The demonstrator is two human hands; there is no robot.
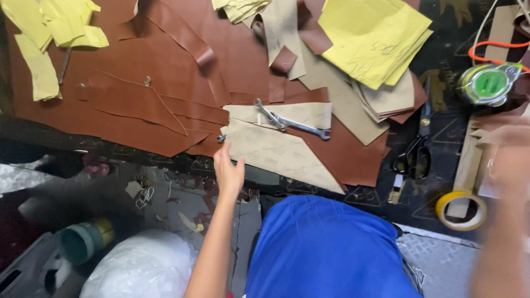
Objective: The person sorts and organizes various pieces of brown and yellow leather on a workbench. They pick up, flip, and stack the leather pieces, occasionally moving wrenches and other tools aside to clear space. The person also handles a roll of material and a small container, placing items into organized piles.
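Left hand (229,170), fingers spread and empty, touches tan pattern piece (276,152) at frame centre; wrenches (290,122) lie just above on brown leather (138,94). Right hand (510,165), blurred at right edge: grip unclear; scissors (417,146) nearby.

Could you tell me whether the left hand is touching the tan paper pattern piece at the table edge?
Touching. The head view shows the left hand with its fingertips resting on the tan pattern piece.

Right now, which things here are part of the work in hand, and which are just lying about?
In hand: left hand on tan paper pattern; brown leather; wrenches weighting it.
Lying about: scissors, yellow tape roll, yellow paper sheets, green spool.
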